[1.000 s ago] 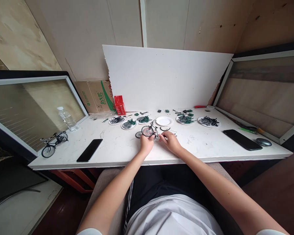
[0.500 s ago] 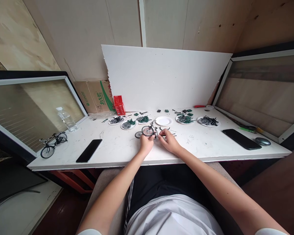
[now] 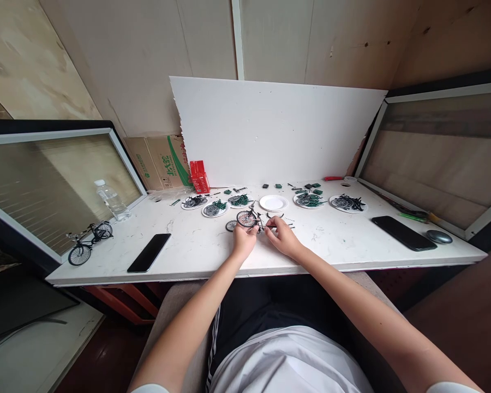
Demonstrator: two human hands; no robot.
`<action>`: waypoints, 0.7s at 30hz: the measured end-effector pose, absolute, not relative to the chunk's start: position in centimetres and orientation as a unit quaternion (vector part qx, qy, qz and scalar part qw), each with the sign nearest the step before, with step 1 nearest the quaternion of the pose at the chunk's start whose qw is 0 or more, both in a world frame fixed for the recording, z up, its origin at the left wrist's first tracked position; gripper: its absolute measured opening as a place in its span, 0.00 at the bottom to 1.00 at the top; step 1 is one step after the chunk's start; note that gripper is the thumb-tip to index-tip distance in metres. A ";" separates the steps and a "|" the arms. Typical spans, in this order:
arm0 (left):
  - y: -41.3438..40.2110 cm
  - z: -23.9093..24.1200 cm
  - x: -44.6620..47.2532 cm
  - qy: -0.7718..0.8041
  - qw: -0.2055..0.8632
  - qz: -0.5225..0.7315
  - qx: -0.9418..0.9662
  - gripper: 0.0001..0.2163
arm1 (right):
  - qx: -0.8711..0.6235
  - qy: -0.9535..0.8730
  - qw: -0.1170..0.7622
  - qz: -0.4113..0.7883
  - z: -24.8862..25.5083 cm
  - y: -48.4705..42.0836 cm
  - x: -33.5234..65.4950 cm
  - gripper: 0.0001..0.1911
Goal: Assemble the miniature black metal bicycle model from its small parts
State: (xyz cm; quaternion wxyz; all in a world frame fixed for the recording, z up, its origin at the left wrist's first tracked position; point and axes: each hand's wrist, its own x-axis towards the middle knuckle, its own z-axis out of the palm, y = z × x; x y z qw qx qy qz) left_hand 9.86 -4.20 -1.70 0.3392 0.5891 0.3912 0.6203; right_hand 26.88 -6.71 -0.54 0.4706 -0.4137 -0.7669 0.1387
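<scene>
Over the middle of the table, my left hand (image 3: pixel 244 241) is closed on a partly built black model bicycle (image 3: pixel 246 219), its spoked wheel raised toward the left. Close by on the right, my right hand (image 3: pixel 284 236) has thumb and fingers pinched together at the frame's other end. Whatever lies between those fingertips is too small to make out. A loose wheel (image 3: pixel 231 225) rests on the table just left of the bicycle. Thin black parts (image 3: pixel 289 225) lie beyond my right fingers, partly covered by them.
Paper plates of bicycle parts (image 3: pixel 215 207) and a bare white plate (image 3: pixel 274 203) line the back. A finished model bicycle (image 3: pixel 89 240), phone (image 3: pixel 149 252) and water bottle (image 3: pixel 112 200) stand left. Another phone (image 3: pixel 403 233) and a mouse (image 3: pixel 439 236) lie right.
Almost nothing differs. Both hands stay at the model bicycle, with at most a tiny shift of the right fingers.
</scene>
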 end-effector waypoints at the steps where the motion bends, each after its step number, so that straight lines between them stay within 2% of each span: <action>1: -4.3 -1.6 9.9 0.394 0.340 0.617 0.590 0.12 | -0.414 -0.767 0.469 0.139 -0.6 -6.7 26.9 0.06; 21: -5.2 -0.6 9.9 0.401 0.407 0.600 0.561 0.09 | -0.419 -0.767 0.464 0.144 -0.7 -6.6 26.9 0.08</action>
